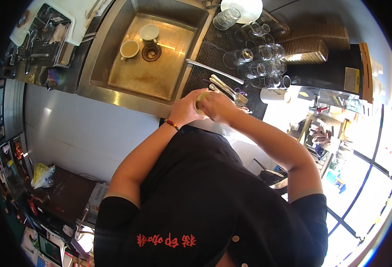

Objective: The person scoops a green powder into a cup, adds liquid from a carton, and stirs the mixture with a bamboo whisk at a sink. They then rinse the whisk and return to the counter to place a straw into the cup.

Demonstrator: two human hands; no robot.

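My left hand (184, 108) is wrapped around a clear glass (196, 106) at the sink's front right corner, steadying its side. Bunched fingers of my right hand (216, 106) reach into the mouth of that glass. Something yellowish-green (202, 96), perhaps a sponge, shows inside beside these fingers; their tips are hidden. Just past my right hand, several forks and spoons (223, 84) lie on a black drain mat (206, 70). Two white cups stand in the steel sink (134, 95): one cup (129, 49) holds cloudy liquid, the other cup (149, 32) is near the drain (151, 52).
A long metal handle (215, 71) rests across the mat near the sink rim. Several clear glasses (259, 70) crowd the mat's far side, with a white mug (275, 95) nearby. A white plate (246, 10) is behind. Left of the sink is a tray of utensils (49, 36).
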